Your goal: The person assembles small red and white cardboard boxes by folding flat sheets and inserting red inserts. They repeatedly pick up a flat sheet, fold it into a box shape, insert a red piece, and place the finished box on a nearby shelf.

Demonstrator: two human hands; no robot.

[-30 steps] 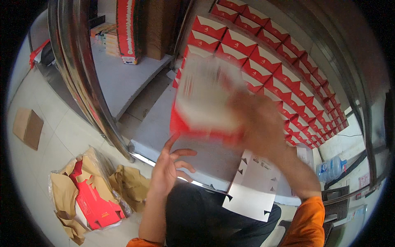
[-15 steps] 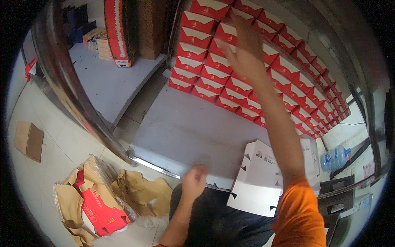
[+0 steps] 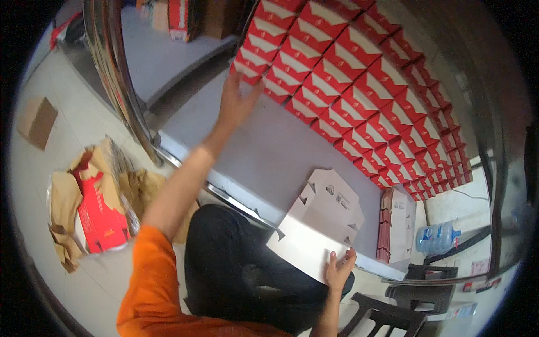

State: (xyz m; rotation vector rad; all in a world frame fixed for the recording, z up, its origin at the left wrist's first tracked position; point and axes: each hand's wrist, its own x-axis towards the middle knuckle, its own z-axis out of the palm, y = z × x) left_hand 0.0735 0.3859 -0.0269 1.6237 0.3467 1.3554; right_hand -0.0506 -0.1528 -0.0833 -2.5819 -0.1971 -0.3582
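My left hand (image 3: pixel 237 104) reaches forward to the bottom left corner of a wall of red and white boxes (image 3: pixel 342 76). Its fingers are spread and somewhat blurred; whether they touch the lowest box I cannot tell. Over the near right corner of a flat white cardboard blank (image 3: pixel 323 208) is my right hand (image 3: pixel 339 271), its thumb and fingers apart and slightly bent. The notched blank lies partly on the grey platform (image 3: pixel 241 151) and partly over my dark trousers. To its right a stack of similar folded blanks (image 3: pixel 400 224) shows red edges.
Torn brown paper around a red cardboard pack (image 3: pixel 102 208) lies on the floor at left, with a small brown box (image 3: pixel 38 122) beyond. A curved metal post (image 3: pixel 115 84) rises at left. At right are a blue water bottle (image 3: pixel 437 238) and dark stools (image 3: pixel 387 314).
My left hand has gone from near my lap up to the boxes. The right hand has come down from the boxes to the white blank. The view has shifted to the right.
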